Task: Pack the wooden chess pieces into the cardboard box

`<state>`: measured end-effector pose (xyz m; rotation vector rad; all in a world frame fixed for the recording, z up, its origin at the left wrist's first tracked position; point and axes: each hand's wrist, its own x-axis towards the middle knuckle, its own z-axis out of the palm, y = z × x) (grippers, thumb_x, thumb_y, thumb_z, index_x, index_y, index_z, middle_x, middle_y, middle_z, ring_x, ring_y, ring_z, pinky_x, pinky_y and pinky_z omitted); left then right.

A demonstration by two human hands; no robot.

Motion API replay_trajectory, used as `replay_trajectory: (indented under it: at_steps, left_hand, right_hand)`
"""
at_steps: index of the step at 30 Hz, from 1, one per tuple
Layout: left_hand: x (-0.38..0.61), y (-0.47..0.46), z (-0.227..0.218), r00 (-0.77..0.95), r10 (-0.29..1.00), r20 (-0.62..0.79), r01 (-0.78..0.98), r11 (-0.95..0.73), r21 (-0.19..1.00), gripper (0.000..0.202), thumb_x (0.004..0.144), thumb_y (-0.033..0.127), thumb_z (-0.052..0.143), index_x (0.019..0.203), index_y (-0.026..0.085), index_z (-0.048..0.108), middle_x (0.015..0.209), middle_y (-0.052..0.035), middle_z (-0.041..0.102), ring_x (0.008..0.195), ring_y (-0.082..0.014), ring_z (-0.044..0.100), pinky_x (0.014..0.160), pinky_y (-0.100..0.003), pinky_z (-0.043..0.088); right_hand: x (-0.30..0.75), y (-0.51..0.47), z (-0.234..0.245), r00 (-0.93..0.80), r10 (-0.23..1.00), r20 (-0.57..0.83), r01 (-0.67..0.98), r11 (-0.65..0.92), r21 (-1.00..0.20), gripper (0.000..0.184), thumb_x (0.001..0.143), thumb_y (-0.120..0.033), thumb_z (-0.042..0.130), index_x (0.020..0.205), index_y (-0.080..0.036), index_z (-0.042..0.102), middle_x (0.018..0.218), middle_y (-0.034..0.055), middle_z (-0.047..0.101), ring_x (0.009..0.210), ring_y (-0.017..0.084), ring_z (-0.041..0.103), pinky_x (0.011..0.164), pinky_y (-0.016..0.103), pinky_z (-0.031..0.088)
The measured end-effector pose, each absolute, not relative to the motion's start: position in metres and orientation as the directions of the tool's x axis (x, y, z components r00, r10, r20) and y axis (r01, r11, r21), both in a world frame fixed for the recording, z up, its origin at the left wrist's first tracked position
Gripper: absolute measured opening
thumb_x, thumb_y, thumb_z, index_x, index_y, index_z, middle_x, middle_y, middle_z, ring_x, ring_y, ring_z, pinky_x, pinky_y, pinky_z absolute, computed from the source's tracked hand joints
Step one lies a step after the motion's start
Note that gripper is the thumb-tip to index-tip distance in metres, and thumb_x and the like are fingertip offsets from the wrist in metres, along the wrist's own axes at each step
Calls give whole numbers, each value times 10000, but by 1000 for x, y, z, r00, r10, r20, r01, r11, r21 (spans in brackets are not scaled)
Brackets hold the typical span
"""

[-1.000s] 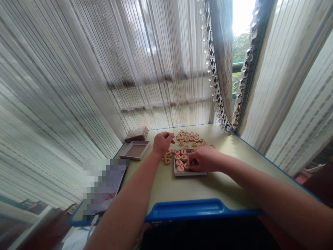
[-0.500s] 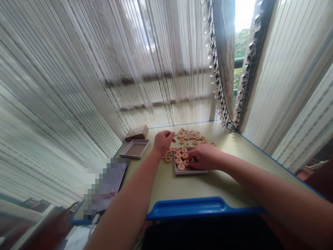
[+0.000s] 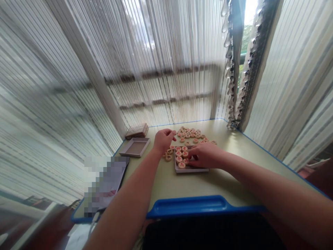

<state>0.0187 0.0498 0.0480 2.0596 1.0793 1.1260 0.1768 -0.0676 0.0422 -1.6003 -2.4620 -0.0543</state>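
Round wooden Chinese chess pieces with red characters stand in two columns in the left part of a shallow open box (image 3: pixel 192 170). My right hand (image 3: pixel 205 155) reaches into this box, its thumb and fingers closed at the edge of a chess piece (image 3: pixel 186 161) in the second column. The hand hides most of the box's right part. Just left of the box, my left hand (image 3: pixel 164 139) is held above the table with its fingers curled together; whatever they hold, if anything, is too small to tell. Beneath it lie a few loose pieces (image 3: pixel 168 157).
Many more chess pieces (image 3: pixel 191 133) are spread behind the box. A second shallow tray (image 3: pixel 137 151) lies at the left, before a folded board-like stack (image 3: pixel 137 130). A blurred-out tablet (image 3: pixel 114 180) rests at the left edge. The table has a blue front groove (image 3: pixel 189 205).
The view has shifted slightly. Both hands stay in nearly the same places, the right one still at the same piece in the box.
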Motion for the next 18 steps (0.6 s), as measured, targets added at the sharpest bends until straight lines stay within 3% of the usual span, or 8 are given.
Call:
replay_trajectory:
  at_steps: [18]
  left_hand:
    - [19,48,48,347,847,402,388,-520,761,288,721,380,521,658,133,656,545,-19,636,397,-56,386,426,-193,327]
  right_hand:
    - [177,-64,41,-365,918,154,920,381,-93,223,754,-418,536,796,-248,672,734,5,668,625,144,561,490,243,280]
